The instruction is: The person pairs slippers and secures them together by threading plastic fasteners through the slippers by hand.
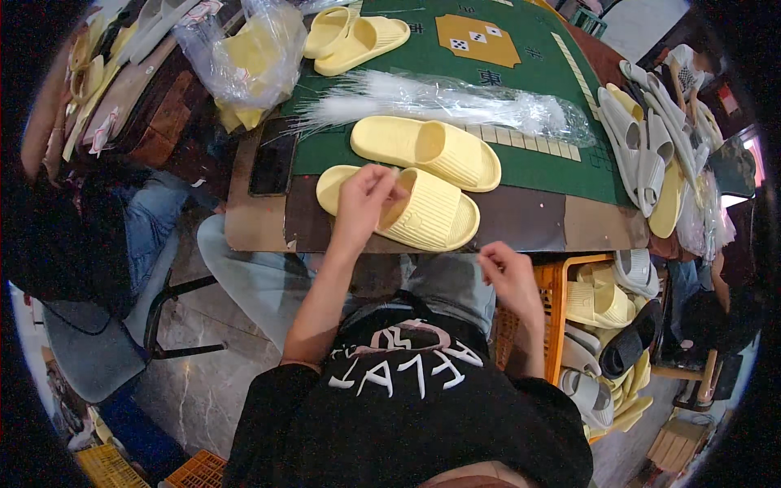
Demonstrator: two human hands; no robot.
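Note:
Two pale yellow slide slippers lie side by side at the table's near edge, toes to the right. My left hand point(368, 199) is over the nearer slipper point(431, 213), its thumb and fingers pinched beside the strap's opening. Whatever it pinches is too small to make out. Off the table edge, right of that slipper's toe, my right hand point(510, 276) is closed with fingertips together, and its content cannot be made out either. The farther slipper point(427, 150) lies untouched. Just beyond it is a bundle of thin white plastic strands point(439, 102), partly in clear wrap.
Another yellow slipper pair point(355, 39) is at the far left, by a clear plastic bag point(244, 61). A dark phone point(272, 163) lies on the left edge. Grey and yellow slippers point(651, 146) pile up at right. An orange crate point(553, 313) of slippers stands beside my right arm.

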